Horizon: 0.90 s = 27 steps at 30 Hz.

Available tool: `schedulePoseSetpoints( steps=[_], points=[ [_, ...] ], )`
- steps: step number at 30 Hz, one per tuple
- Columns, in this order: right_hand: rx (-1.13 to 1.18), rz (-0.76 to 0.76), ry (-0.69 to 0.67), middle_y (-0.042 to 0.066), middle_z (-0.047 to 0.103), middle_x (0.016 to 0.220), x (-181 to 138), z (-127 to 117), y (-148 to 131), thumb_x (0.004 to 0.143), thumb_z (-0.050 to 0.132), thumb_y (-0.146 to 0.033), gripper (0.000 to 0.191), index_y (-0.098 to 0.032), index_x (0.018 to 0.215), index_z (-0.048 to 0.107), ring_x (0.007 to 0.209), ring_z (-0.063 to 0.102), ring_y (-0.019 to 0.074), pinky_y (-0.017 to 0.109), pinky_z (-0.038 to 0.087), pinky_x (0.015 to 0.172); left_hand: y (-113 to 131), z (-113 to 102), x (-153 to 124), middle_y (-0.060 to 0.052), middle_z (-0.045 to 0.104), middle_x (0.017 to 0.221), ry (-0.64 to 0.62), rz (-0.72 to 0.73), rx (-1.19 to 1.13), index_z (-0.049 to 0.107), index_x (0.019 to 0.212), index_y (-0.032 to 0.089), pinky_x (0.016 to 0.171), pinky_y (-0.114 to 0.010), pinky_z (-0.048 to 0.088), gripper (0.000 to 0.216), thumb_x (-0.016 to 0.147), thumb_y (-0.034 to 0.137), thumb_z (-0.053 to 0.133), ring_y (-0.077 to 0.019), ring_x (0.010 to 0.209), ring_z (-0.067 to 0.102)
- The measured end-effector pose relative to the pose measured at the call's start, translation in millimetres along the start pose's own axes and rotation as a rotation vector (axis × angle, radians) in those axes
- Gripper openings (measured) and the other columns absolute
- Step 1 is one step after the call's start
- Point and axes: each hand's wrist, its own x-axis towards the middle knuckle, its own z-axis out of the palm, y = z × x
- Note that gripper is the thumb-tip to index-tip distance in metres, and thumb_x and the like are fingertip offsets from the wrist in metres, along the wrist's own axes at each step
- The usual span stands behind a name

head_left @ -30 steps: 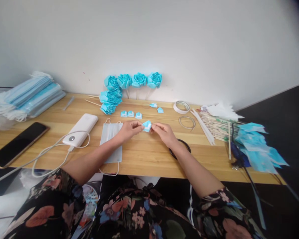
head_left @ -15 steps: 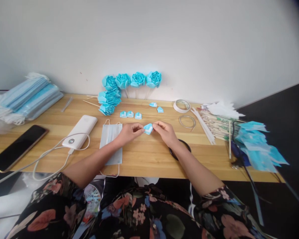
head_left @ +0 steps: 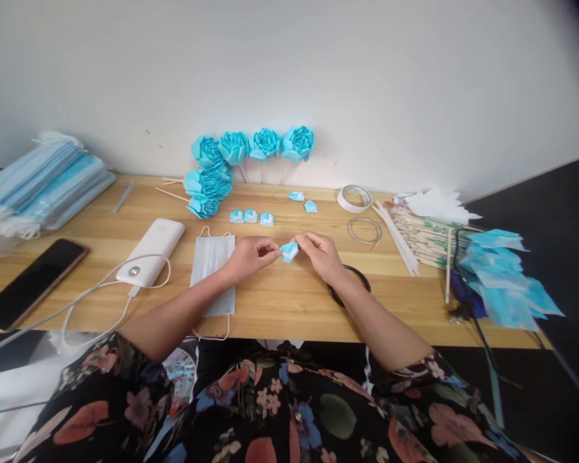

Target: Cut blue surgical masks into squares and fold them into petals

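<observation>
Between my two hands, above the wooden table, is a small folded blue petal piece point(head_left: 289, 253) with a white patch on its face. My left hand point(head_left: 255, 256) pinches its left edge between thumb and fingertips. On the other side, my right hand point(head_left: 321, 255) grips its upper right edge. Behind the hands lie several similar pieces: a row of folded petals point(head_left: 251, 217) on the left and two more petals point(head_left: 311, 206) on the right. A flat face mask point(head_left: 213, 267) lies partly under my left forearm.
Several blue flowers on sticks point(head_left: 265, 144) lean along the wall. To the left are a power bank point(head_left: 157, 241) with cable, a phone point(head_left: 33, 283) and stacked masks point(head_left: 53, 183). Rightward lie a tape roll point(head_left: 354, 199), a wire coil point(head_left: 365, 230), a black ring point(head_left: 361, 273), sticks point(head_left: 417, 235) and blue scraps point(head_left: 506, 276).
Both hands keep their pinch on the petal piece, which has turned slightly. The view has shifted a little, so the things on the table appear slightly higher.
</observation>
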Motion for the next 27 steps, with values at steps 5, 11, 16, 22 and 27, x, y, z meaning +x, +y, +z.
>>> schedulePoseSetpoints(
  steps=[5,11,16,22,27],
  points=[
    [0.031,0.000,-0.062,0.003,0.069,0.079,-0.8,-1.9,-3.1,0.090,0.059,-0.055,0.036,-0.021,0.082,0.070,0.076,0.062,0.0187,0.031,0.048,0.074,-0.6,-3.8,2.7,0.000,0.061,0.067,0.051,-0.030,-0.094,0.068,0.077,0.015,0.057,-0.024,0.035,0.029,0.082,0.043,0.065,-0.0096,0.059,0.046],
    [-0.193,-0.079,-0.076,-0.002,0.058,0.065,-0.2,3.8,-3.6,0.084,0.063,-0.038,0.024,-0.021,0.067,0.056,0.064,0.050,0.0136,0.027,0.040,0.065,-1.9,-2.1,3.7,-0.001,0.063,0.070,0.072,-0.029,-0.101,0.066,0.075,0.015,0.061,-0.025,0.039,0.030,0.083,0.044,0.064,-0.0106,0.063,0.049],
    [-0.242,-0.093,-0.098,-0.002,0.057,0.063,-1.0,5.5,-5.4,0.084,0.060,-0.038,0.025,-0.021,0.066,0.055,0.062,0.048,0.0131,0.026,0.039,0.062,-3.0,-0.7,3.6,-0.001,0.060,0.068,0.079,0.028,-0.021,0.065,0.073,0.016,0.061,-0.025,0.037,0.027,0.080,0.042,0.068,-0.0113,0.064,0.049],
    [-0.202,-0.087,-0.110,-0.001,0.061,0.066,-2.2,5.1,-6.2,0.086,0.059,-0.039,0.025,-0.021,0.069,0.058,0.061,0.051,0.0134,0.027,0.039,0.062,-1.3,-3.2,3.5,0.001,0.060,0.066,0.062,-0.009,-0.032,0.065,0.072,0.016,0.059,-0.025,0.036,0.028,0.081,0.042,0.065,-0.0101,0.060,0.046],
    [-0.196,-0.080,-0.076,0.000,0.064,0.069,-1.8,3.4,-7.0,0.088,0.060,-0.039,0.025,-0.021,0.071,0.062,0.064,0.054,0.0144,0.028,0.041,0.064,-0.9,-5.2,3.5,0.000,0.063,0.070,0.048,-0.028,-0.063,0.068,0.076,0.016,0.062,-0.025,0.038,0.030,0.083,0.045,0.063,-0.0112,0.063,0.049]
  ],
)
